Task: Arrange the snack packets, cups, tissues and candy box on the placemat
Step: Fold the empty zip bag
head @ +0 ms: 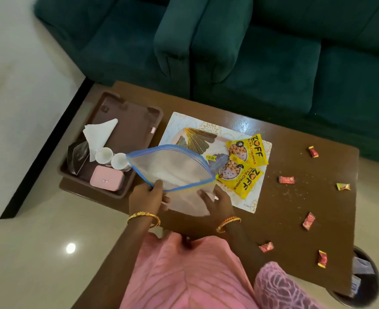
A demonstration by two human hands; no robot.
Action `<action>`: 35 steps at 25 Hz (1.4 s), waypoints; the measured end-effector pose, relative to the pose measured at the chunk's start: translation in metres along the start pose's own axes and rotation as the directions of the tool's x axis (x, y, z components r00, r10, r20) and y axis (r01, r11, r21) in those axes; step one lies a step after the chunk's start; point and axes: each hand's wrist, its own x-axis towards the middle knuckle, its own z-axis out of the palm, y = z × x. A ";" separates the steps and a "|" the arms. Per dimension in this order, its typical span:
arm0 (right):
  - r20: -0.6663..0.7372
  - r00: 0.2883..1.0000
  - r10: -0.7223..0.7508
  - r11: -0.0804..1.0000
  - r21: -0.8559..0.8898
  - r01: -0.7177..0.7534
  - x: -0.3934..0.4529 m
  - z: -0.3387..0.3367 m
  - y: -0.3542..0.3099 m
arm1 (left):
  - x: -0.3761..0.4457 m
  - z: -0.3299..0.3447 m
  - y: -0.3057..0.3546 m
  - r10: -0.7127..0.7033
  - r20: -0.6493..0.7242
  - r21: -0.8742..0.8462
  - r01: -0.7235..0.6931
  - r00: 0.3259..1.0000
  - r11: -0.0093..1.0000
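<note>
Head view: both hands on clear zip bag (pixel 172 168), mouth held open, above near-left part of placemat (pixel 184 121). Left hand (pixel 148 195) closed on blue zip edge at near rim, thumb on top. Right hand (pixel 217 197) loosely spread against bag's right side; firm grip or mere support cannot tell. Bag appears empty.

Two yellow snack packets (pixel 246 161) already flat on right half of placemat. Still in brown tray (pixel 143 108) at left: tissues (pixel 101 132), two white cups (pixel 112 158), pink candy box (pixel 107 180). Loose wrapped candies (pixel 286 179) scattered on table (pixel 306 152) at right.

Step judged in hand: packets unloaded, bag to be set aside. Next move probably: release bag clear of placemat, reach left to tray, lift cups upright, place on free left part of placemat.
</note>
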 end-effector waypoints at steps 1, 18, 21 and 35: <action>-0.055 0.998 -0.008 1.000 0.015 0.009 0.000 0.001 -0.010 | 0.000 -0.008 -0.001 0.016 -0.003 -0.049 -0.016 1.000 0.999; -0.198 0.963 0.183 0.823 0.566 -0.040 -0.059 0.002 -0.055 | 0.070 -0.062 -0.029 -0.039 0.669 -0.141 0.178 0.742 0.974; -0.395 0.884 0.248 0.930 0.353 -0.103 -0.068 -0.001 -0.043 | 0.076 -0.072 -0.033 -0.057 0.639 -0.157 0.202 0.767 0.967; -0.323 0.946 0.017 0.882 -0.441 -0.166 -0.099 0.017 -0.039 | 0.046 -0.092 -0.033 0.437 0.583 0.606 -0.725 0.685 0.329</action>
